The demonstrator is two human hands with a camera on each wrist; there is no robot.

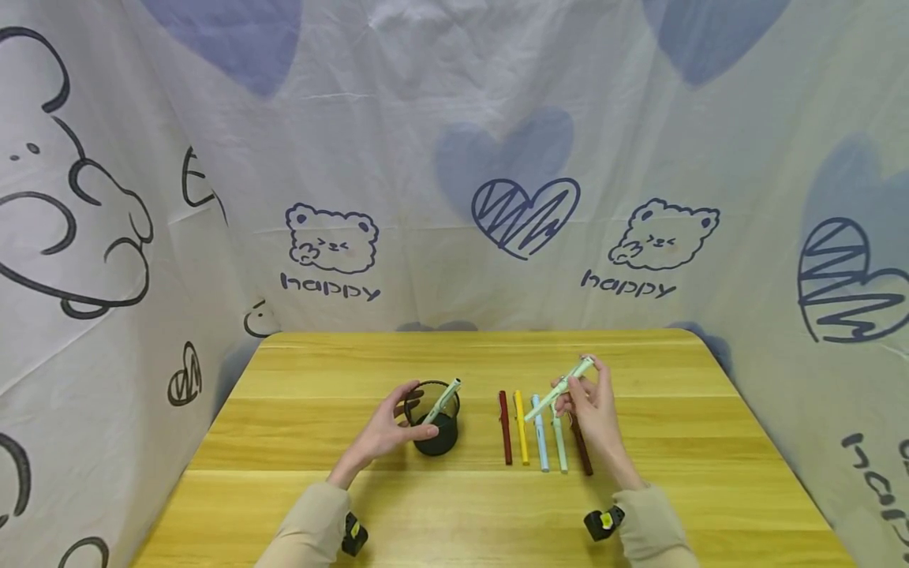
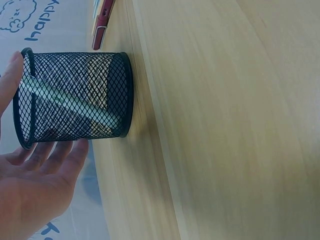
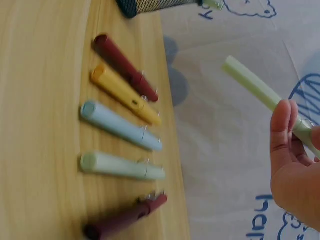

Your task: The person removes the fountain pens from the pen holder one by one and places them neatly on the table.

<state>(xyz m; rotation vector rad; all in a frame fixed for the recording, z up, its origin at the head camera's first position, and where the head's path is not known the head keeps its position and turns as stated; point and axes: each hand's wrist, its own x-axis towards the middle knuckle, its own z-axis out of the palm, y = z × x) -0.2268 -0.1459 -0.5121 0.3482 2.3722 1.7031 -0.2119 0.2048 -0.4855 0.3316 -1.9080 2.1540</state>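
My left hand holds a black mesh pen holder upright on the table, thumb on the near side and fingers behind. A pale green pen leans inside it, its top above the rim. Above the row of pens, my right hand pinches another pale green pen, held slanting in the air. Below lie a dark red pen, a yellow pen, a light blue pen, a light green pen and a dark maroon pen, which the right hand partly hides in the head view.
The pens lie side by side on a wooden table, to the right of the holder. A white printed cloth hangs behind the table and along both sides.
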